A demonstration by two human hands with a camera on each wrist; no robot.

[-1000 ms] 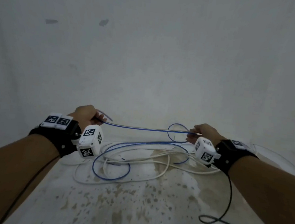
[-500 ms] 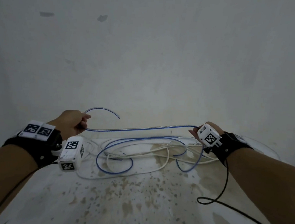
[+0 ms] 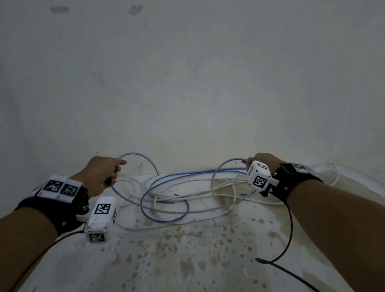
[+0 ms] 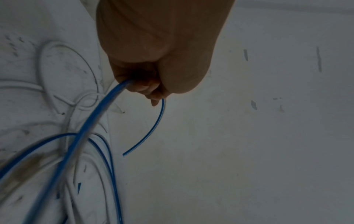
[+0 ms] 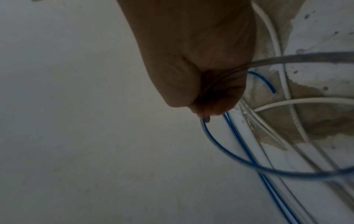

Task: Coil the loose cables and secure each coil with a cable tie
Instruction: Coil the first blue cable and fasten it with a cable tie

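**Both hands gripping the blue cable over the tangle**

Left hand [image 3: 100, 173] is clenched around the blue cable [image 3: 165, 217] near one end; a short free tail curves out past the fingers [image 4: 153, 91]. Right hand [image 3: 262, 161] is fisted on the same cable farther along, a loop arcing out beside it. The rest lies in loose loops on the stained white surface [image 3: 188, 272], mixed with white cables [image 3: 206, 195], between the hands.

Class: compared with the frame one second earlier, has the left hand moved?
Yes. The left hand has swung outward to the left, away from the cable pile, and the blue cable it grips now arcs slack.
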